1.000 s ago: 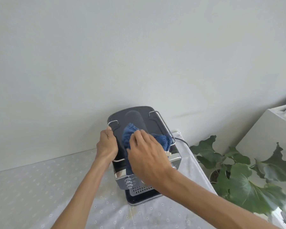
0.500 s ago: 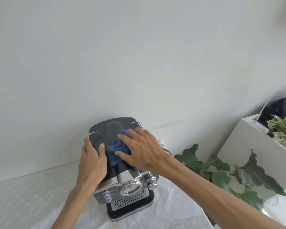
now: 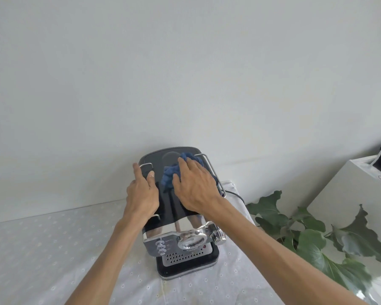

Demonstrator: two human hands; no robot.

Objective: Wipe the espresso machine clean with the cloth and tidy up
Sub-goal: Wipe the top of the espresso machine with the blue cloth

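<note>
A black and chrome espresso machine [image 3: 185, 243] stands on the table against the wall. A crumpled blue cloth [image 3: 171, 176] lies on its dark top plate. My right hand [image 3: 194, 188] presses flat on the cloth, fingers straight and pointing toward the back of the top. My left hand [image 3: 142, 194] rests on the left edge of the top beside the chrome rail, with fingers straight. Much of the cloth is hidden under my right hand.
The table wears a white dotted tablecloth [image 3: 53, 249]. A leafy green plant [image 3: 312, 238] stands right of the table, with a pale box [image 3: 350, 194] behind it. A black power cord [image 3: 235, 193] runs off behind the machine's right side. The wall is right behind.
My right hand has slid the cloth toward the back right of the top plate. My left hand stays on the left edge. The camera has shifted.
</note>
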